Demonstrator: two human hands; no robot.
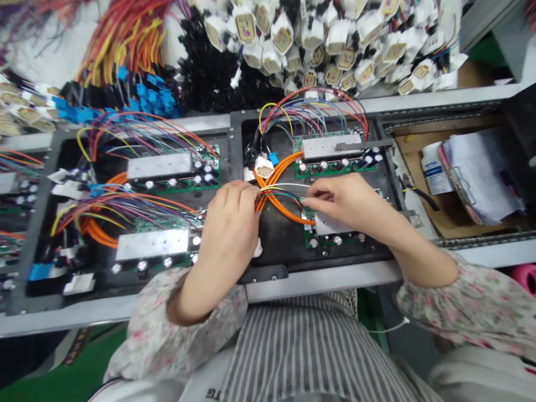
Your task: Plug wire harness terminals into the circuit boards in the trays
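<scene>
My left hand (pixel 232 223) is closed round a bunch of thin wires (pixel 281 191), white, yellow and green, at the left side of the right-hand black tray (pixel 276 245). Over the lower circuit board (pixel 312 241) my right hand (pixel 339 198) pinches at the other end of these wires, its thumb and forefinger close together. Thick orange cables (pixel 288 215) loop between the hands and the boards. Above them lies the upper board with a silver heat sink (pixel 330 146), many coloured wires arching from it to a white connector (pixel 264 167).
A second black tray (pixel 37 223) with two wired boards (pixel 153 244) is on the left. Harnesses with white connectors (pixel 339 36) and blue connectors (pixel 154 97) are heaped behind. At the right, a cardboard-lined box holds pliers (pixel 421 192), a white bottle (pixel 435 167) and papers (pixel 481 173).
</scene>
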